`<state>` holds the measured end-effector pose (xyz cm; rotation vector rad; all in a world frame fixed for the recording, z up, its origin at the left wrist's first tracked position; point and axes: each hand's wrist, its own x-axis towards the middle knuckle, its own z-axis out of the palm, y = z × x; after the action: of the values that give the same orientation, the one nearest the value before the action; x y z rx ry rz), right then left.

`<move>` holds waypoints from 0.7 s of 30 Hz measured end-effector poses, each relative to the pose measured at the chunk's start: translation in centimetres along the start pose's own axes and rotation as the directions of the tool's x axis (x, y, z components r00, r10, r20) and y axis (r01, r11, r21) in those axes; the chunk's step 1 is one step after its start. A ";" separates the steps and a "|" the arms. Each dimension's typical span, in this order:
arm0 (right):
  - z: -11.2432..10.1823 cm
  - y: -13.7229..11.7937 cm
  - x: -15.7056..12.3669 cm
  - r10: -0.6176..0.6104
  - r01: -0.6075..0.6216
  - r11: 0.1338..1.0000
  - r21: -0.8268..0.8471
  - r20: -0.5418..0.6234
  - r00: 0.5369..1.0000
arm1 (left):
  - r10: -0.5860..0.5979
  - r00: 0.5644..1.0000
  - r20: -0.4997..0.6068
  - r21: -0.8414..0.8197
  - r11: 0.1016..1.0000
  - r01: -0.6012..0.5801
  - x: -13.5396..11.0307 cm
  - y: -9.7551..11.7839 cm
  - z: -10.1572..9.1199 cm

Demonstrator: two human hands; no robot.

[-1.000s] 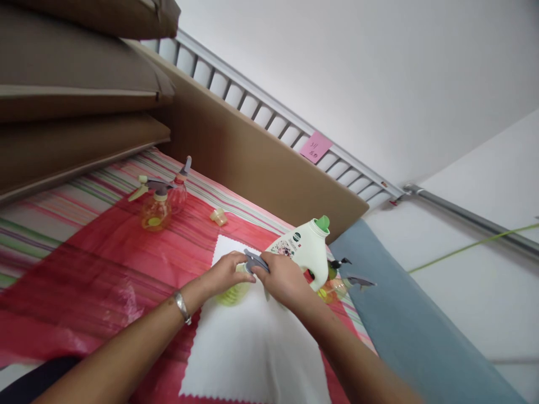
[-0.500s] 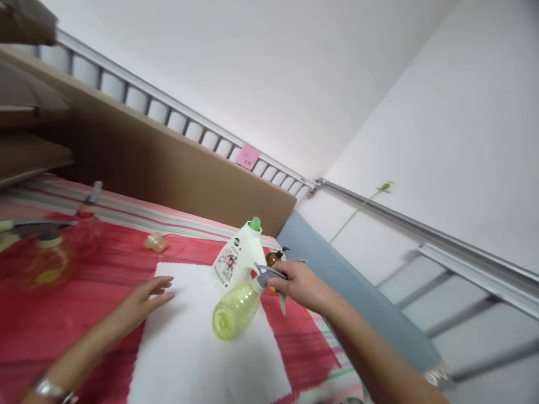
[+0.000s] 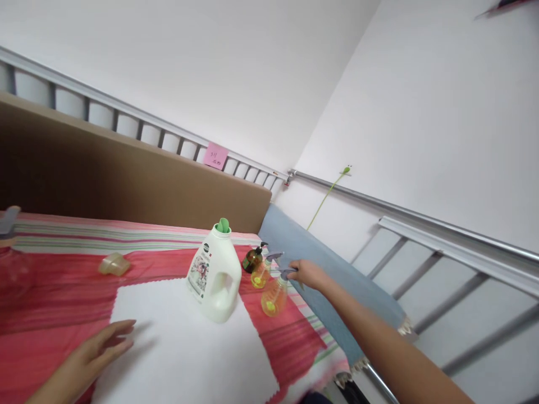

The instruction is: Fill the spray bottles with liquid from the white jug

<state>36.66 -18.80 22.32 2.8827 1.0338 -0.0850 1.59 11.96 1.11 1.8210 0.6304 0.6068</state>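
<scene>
My right hand [image 3: 308,273] reaches out to the right of a white detergent jug [image 3: 214,275] with a green cap. Its fingers are closed on the grey trigger head of a clear yellowish spray bottle [image 3: 273,298], which stands upright on or just above the red cloth [image 3: 54,303]. Right behind it are a second small spray bottle [image 3: 260,276] and a brown pump bottle [image 3: 253,258]. My left hand [image 3: 99,348] lies low at the left, fingers stretched flat at the edge of a white cloth [image 3: 181,353], holding nothing.
A small pale cap [image 3: 113,264] lies on the red cloth at the left. Another clear spray bottle [image 3: 10,264] shows at the left edge. A tall cardboard panel [image 3: 126,179] stands behind, a blue-grey mat [image 3: 320,269] to the right, and metal rails with a pink note [image 3: 215,156].
My right hand carried the spray bottle off the white cloth to the right of the jug. My left hand let go and moved left to the cloth's edge. The view swung right.
</scene>
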 end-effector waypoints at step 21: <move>2.8 2.5 5.2 0.089 -0.085 0.993 -0.077 0.055 0.994 | -0.119 0.993 0.013 -0.089 0.989 0.120 0.4 0.6 -0.3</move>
<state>42.18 -17.74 19.24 2.8353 0.8811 -0.1222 1.70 12.27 1.81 1.6884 0.6909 0.5389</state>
